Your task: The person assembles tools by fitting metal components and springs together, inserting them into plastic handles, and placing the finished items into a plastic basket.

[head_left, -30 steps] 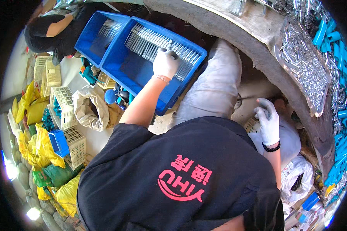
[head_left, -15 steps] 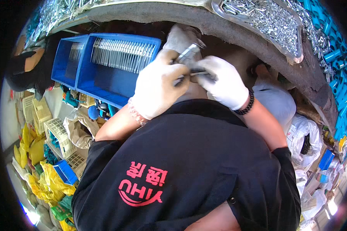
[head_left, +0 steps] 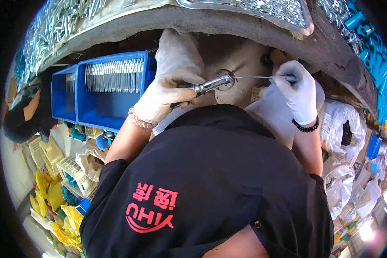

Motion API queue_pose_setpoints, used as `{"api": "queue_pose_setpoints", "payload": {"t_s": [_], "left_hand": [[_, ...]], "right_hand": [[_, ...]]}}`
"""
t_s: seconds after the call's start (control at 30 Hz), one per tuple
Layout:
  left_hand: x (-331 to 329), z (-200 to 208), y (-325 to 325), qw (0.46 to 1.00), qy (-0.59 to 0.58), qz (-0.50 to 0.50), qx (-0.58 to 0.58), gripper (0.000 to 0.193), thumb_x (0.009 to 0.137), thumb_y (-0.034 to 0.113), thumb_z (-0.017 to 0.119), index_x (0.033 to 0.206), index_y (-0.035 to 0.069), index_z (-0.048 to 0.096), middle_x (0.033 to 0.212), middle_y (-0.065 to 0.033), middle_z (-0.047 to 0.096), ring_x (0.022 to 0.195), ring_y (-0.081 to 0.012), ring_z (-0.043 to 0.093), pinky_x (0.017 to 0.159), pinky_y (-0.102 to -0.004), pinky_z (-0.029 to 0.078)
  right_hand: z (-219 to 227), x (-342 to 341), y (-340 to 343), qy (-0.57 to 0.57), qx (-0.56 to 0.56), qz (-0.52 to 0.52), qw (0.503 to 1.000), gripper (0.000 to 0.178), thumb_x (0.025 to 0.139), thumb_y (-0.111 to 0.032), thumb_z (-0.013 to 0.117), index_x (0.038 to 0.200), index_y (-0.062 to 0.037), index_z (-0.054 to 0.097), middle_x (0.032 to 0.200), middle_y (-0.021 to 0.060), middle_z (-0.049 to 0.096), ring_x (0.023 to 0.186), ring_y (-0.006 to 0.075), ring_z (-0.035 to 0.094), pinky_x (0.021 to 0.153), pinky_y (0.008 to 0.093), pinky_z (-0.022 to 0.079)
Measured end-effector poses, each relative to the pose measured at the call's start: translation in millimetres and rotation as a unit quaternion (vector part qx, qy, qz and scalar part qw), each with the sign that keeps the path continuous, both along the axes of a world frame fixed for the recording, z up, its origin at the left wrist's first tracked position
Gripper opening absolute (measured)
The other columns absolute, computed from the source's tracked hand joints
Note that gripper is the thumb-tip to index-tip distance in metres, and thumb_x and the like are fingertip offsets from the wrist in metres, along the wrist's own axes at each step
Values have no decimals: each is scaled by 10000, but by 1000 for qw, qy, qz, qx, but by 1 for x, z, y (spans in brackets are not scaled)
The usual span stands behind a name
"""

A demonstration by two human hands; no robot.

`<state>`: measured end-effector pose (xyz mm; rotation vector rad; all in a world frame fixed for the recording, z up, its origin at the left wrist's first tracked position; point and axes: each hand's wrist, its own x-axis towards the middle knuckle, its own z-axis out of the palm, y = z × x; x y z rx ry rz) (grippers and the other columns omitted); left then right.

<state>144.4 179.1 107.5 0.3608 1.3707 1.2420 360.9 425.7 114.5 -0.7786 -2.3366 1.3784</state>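
Note:
My gloved left hand (head_left: pixel 161 96) is closed round the dark end of a shiny metal tube-shaped tool (head_left: pixel 210 84). A round ring-like part sits at the tool's right end. From there a thin metal rod (head_left: pixel 253 77) runs across to my gloved right hand (head_left: pixel 301 94), whose fingers are pinched on its far end. What exactly the right fingertips hold is partly hidden, though something dark shows between them. Both hands are above my lap, below the bench edge.
At left stands a divided blue bin (head_left: pixel 107 109) with a row of thin metal rods (head_left: pixel 112 75). A bench edge (head_left: pixel 129 32) crosses ahead, bearing a tray of small metal parts (head_left: pixel 262 6). Teal tubes (head_left: pixel 374 64) lie far right, above white plastic bags (head_left: pixel 342 124).
My hands were close together before; now they are spread apart, the right one moved rightward with the thin rod stretched between them. The view has shifted slightly.

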Motion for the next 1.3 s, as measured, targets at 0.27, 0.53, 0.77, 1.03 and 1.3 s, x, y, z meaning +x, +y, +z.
{"api": "queue_pose_setpoints", "payload": {"t_s": [0.27, 0.53, 0.77, 1.03, 1.3], "left_hand": [[15, 1, 10, 992, 62, -33, 100, 289, 873, 68, 697, 1143, -19, 644, 944, -59, 657, 739, -103, 611, 670, -237, 483], [21, -4, 14, 989, 100, -67, 81, 245, 870, 109, 723, 1085, 34, 631, 860, -47, 661, 664, -80, 598, 563, -204, 448], [23, 3, 18, 995, 84, -44, 33, 202, 879, 148, 708, 1002, 33, 596, 828, -63, 686, 625, -65, 588, 522, -195, 418], [26, 21, 32, 996, 57, -74, -1, 167, 919, 182, 658, 999, 63, 573, 781, -41, 660, 581, -52, 551, 480, -184, 373], [28, 37, 39, 991, 96, -96, -14, 171, 907, 146, 646, 1038, 67, 571, 675, -8, 592, 530, -53, 498, 470, -204, 359]], "right_hand": [[1, -26, -28, -2, -5, 111, 994, 158, 767, -141, 740, 831, -39, 639, 756, 83, 609, 672, 194, 603, 642, 306, 483], [5, -33, -31, -7, 10, 147, 989, 172, 754, -137, 744, 840, -32, 638, 760, 88, 617, 672, 200, 608, 645, 318, 490], [-9, -23, -31, 75, -84, 155, 982, 136, 915, -133, 536, 904, -4, 577, 785, 117, 582, 730, 223, 573, 705, 339, 470], [-12, -21, -38, 87, 25, 154, 984, 113, 959, -100, 500, 1010, -1, 520, 806, 134, 562, 752, 252, 579, 719, 350, 467], [-4, -9, -29, 56, 7, 110, 992, 124, 934, -134, 584, 999, -30, 571, 862, 141, 585, 806, 271, 614, 755, 367, 496]]}}
